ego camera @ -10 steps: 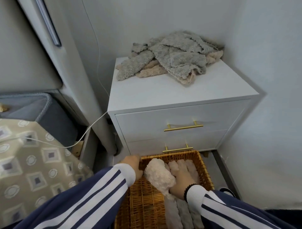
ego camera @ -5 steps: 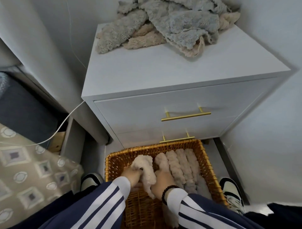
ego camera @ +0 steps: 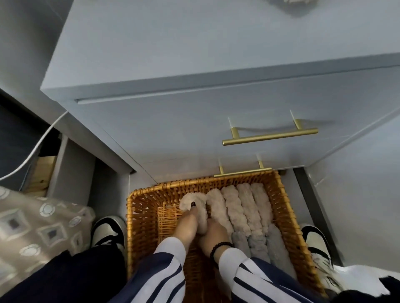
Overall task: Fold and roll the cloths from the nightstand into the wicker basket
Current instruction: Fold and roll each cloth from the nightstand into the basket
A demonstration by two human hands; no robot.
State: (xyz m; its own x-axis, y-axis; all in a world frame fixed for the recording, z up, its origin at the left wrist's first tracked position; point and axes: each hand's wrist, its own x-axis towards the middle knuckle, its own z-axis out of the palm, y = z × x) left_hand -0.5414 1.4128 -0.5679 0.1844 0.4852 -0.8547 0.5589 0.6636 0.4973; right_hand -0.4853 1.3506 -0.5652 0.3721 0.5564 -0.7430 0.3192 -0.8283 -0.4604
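A wicker basket (ego camera: 138, 207) stands on the floor in front of the white nightstand (ego camera: 151, 64). Inside it, several rolled beige cloths (ego camera: 242, 207) lie side by side, with grey rolls (ego camera: 257, 240) nearer me. Both my hands are down in the basket on one beige rolled cloth (ego camera: 200, 204) at the left end of the row. My left hand (ego camera: 187, 225) holds its left side, thumb on top. My right hand (ego camera: 214, 235) grips its near end. Only a sliver of the loose cloth pile (ego camera: 292, 2) on the nightstand shows at the top edge.
Two gold drawer handles (ego camera: 270, 135) stick out above the basket's far rim. My shoes (ego camera: 108, 233) flank the basket. A patterned bed cover (ego camera: 36, 231) lies at the left, with a white cable (ego camera: 32, 153) beside the nightstand. A wall closes the right side.
My view has tipped down, so the cloth pile has almost left the frame. Both hands have lowered the beige roll into the basket beside the other rolls.
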